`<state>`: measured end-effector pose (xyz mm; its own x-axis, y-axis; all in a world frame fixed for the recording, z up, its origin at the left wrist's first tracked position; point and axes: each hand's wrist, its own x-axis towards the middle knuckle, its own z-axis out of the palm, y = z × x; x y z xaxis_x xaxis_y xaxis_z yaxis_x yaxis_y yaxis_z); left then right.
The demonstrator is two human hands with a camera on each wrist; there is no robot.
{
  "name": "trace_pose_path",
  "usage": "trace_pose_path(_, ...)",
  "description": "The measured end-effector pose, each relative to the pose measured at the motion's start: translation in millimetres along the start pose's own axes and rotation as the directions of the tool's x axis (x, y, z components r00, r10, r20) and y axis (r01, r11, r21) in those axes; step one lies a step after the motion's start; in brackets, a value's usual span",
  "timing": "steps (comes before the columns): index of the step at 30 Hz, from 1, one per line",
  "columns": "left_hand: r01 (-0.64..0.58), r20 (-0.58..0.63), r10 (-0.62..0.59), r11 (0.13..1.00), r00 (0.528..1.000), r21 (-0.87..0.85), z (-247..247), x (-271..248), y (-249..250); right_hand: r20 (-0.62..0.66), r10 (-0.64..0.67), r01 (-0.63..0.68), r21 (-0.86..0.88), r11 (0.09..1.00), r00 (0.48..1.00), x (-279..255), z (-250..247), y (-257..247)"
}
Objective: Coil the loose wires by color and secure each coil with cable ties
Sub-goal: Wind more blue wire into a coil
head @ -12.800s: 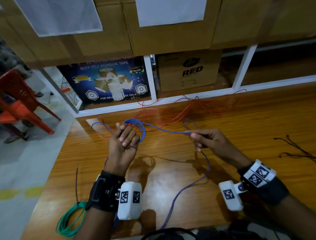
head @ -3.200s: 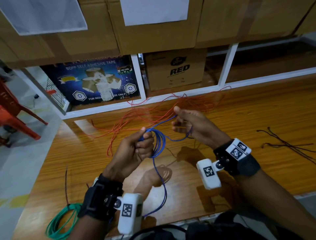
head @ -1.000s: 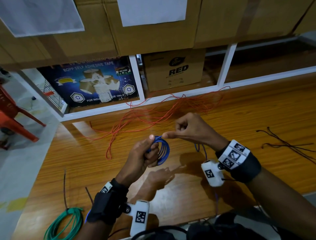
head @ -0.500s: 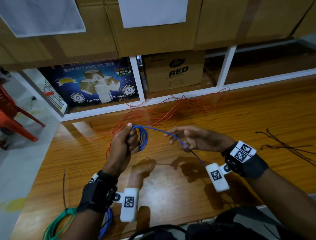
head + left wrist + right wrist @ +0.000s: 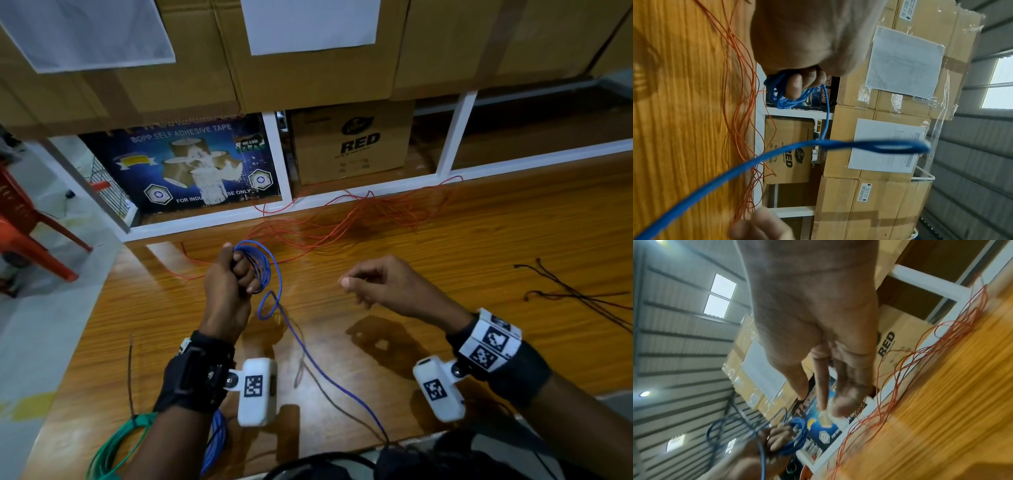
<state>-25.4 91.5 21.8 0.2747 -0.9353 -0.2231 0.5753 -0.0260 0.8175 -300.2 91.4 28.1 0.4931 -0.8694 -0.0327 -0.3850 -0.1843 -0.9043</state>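
My left hand (image 5: 245, 274) is fisted round a small blue wire coil (image 5: 262, 265), held upright above the wooden table (image 5: 479, 246). From the coil the loose blue tail (image 5: 322, 370) drops through a small loop and runs slack to the near table edge. My right hand (image 5: 352, 289) hovers to the right of the coil with loosely bent fingers and holds nothing. The left wrist view shows my fingers (image 5: 795, 86) wrapped through the blue coil (image 5: 781, 97). The right wrist view shows my right hand (image 5: 822, 400) empty, fingers nearly straight. Loose red wires (image 5: 359, 212) sprawl at the back.
A green coil (image 5: 113, 448) and another blue coil (image 5: 215, 442) lie at the near left edge under my left forearm. Thin black ties (image 5: 565, 291) lie on the right. A white shelf frame (image 5: 284, 178) with cardboard boxes (image 5: 352, 144) stands behind the table.
My right hand has let go of the blue wire it pinched half a second ago. The tail, then stretched to the right, now hangs slack from the coil.
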Motion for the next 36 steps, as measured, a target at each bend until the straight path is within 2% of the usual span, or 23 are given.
trace_pose_path(2,-0.008,0.009,0.008,1.000,1.000,0.005,3.4,-1.3,-1.0,0.150,0.111,-0.093,-0.123,0.988,0.982,-2.0,16.1,4.5)
trace_pose_path(4,-0.019,0.011,0.019,1.000,1.000,0.008,7.0,-2.7,-0.4,0.316,0.199,-0.183,-0.078,0.980,0.928,-4.8,37.3,10.1)
trace_pose_path(7,-0.050,-0.002,0.050,0.998,0.999,0.036,10.8,-3.5,0.7,0.536,0.131,-0.294,0.230,0.928,0.834,-8.3,58.9,7.7)
trace_pose_path(9,-0.074,-0.020,0.076,0.995,0.997,0.059,10.5,-3.3,1.4,0.606,0.048,-0.339,0.376,0.863,0.794,-8.3,56.8,-1.2)
trace_pose_path(11,-0.093,-0.036,0.096,0.994,0.995,0.063,6.9,-2.1,2.0,0.624,-0.040,-0.281,0.407,0.869,0.781,-6.6,46.5,-9.9)
trace_pose_path(13,-0.106,-0.053,0.109,0.993,0.993,0.050,0.8,-0.6,5.7,0.608,-0.078,-0.174,0.344,0.922,0.790,-0.6,31.7,-15.8)
trace_pose_path(15,-0.112,-0.057,0.114,0.993,0.992,0.042,-3.3,0.0,9.7,0.549,-0.092,-0.064,0.259,0.964,0.831,9.9,12.7,-22.8)
trace_pose_path(20,-0.122,-0.001,0.122,0.991,0.993,0.047,0.3,-6.5,14.2,0.238,-0.181,0.173,0.053,0.983,0.954,39.7,-32.9,-60.6)
trace_pose_path(23,-0.131,0.040,0.130,0.991,0.991,0.040,8.3,-10.3,16.1,0.051,-0.243,0.245,-0.059,0.968,0.969,60.9,-51.3,-78.4)
trace_pose_path(27,-0.169,0.090,0.164,0.984,0.982,0.060,20.9,-15.0,19.3,-0.136,-0.291,0.303,0.079,0.950,0.947,86.4,-60.2,-85.7)
trace_pose_path(29,-0.213,0.125,0.199,0.971,0.972,0.110,26.3,-19.9,18.1,-0.157,-0.277,0.307,0.215,0.927,0.948,92.4,-56.5,-85.1)
trace_pose_path(32,-0.298,0.138,0.270,0.919,0.953,0.259,34.8,-26.6,10.6,-0.086,-0.151,0.173,0.387,0.906,0.985,93.3,-40.1,-76.9)
trace_pose_path(34,-0.354,0.107,0.341,0.846,0.934,0.399,37.6,-27.5,1.7,-0.010,-0.048,0.048,0.382,0.923,0.999,90.8,-25.6,-69.1)
trace_pose_path(36,-0.417,0.147,0.398,0.773,0.905,0.479,37.5,-25.0,-11.6,0.051,0.021,-0.034,0.279,0.960,0.998,88.0,-12.5,-61.1)
